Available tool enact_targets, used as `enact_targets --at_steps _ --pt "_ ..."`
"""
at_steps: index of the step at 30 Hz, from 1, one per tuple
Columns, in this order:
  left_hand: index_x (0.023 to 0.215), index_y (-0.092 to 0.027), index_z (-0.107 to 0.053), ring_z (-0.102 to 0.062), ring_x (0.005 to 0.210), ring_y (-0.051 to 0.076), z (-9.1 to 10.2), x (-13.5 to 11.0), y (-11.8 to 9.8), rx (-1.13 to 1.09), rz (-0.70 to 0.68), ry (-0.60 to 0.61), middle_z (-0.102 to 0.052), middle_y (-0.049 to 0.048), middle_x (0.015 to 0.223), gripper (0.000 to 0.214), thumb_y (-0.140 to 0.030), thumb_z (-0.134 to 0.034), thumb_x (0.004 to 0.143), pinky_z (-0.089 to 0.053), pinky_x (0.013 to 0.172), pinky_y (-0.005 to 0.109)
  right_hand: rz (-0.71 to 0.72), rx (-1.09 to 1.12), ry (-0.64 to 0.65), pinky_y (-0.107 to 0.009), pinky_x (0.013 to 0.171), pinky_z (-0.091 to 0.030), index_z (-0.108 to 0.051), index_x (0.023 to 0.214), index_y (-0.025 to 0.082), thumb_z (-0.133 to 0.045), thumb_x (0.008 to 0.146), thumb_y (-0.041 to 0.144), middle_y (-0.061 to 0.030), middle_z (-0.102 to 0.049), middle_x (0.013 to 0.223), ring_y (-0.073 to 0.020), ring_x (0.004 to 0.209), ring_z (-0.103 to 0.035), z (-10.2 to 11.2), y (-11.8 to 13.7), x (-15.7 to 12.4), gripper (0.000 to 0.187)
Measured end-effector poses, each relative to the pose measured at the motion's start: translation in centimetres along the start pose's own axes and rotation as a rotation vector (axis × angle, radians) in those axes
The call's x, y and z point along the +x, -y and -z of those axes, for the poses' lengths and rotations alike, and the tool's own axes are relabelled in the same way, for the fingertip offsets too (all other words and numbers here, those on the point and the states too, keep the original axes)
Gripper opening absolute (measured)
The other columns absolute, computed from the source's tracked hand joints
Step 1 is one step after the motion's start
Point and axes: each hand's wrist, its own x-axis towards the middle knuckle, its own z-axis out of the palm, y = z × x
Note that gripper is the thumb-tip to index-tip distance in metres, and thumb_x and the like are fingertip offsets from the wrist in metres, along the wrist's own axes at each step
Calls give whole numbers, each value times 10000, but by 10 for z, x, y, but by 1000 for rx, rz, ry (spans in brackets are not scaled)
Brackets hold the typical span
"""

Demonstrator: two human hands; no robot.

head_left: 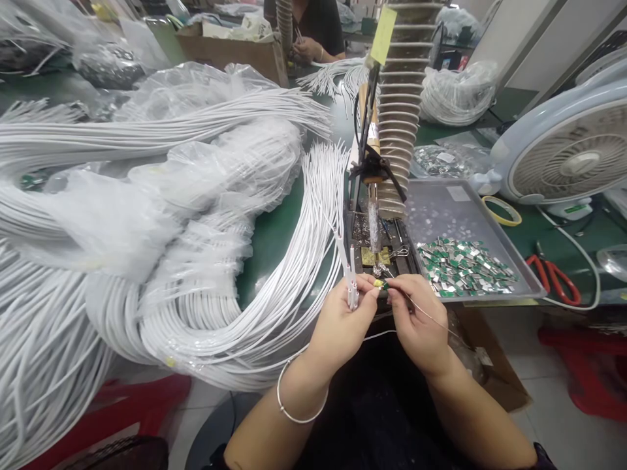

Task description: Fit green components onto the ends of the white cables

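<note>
My left hand (343,323) is closed around several white cables (352,277) whose ends stand up between its fingers. At its thumb and fingertip is a small green and yellow connector piece (379,284). My right hand (420,320) pinches at the same piece from the other side, and a thin silvery wire (425,312) runs over its fingers. Just beyond the fingertips, a soldering iron (373,225) hangs tip down in a stand, above a yellow pad (368,255). Fingers hide most of the connector piece.
Large bundles of white cable (274,333) cover the left, some in plastic wrap (235,170). A grey tray (531,287) of small green-and-metal connectors stands right, near red-handled pliers (556,277), a tape roll (501,211) and a fan (573,143). A ribbed hose (404,98) rises behind the iron. Another person (321,29) sits opposite.
</note>
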Motion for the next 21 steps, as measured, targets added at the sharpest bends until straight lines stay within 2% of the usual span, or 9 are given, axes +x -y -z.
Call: enact_targets --at_steps 6,12,17,21 --pt "757 -175 -539 -541 775 125 5 -2 1 76 19 57 -590 14 831 98 -252 -539 818 -429 748 271 44 -18 -43 -318 666 -516 -581 910 195 -495 828 75 -42 -590 802 -159 756 -587 -1 -2 -1 168" --pt "697 -174 -507 -541 771 134 3 -2 0 61 39 99 -571 12 797 105 -207 -543 790 -421 732 280 97 -13 -23 -385 741 -547 -563 1073 182 -418 860 101 -97 -635 939 -205 888 -620 -1 -3 -5 270" --pt "701 -173 -490 -553 784 135 0 -1 -4 72 56 56 -572 28 869 87 -190 -532 776 -426 722 278 20 12 -95 -338 731 -570 -442 1238 168 -396 877 114 -89 -673 939 -177 845 -663 -3 -1 -7 368" --pt "691 -176 -471 -568 814 150 -1 0 -8 93 62 11 -573 34 879 96 -191 -530 766 -429 717 281 14 -51 -153 -319 747 -567 -567 1059 182 -432 866 100 -64 -695 876 -165 822 -676 -2 0 -7 249"
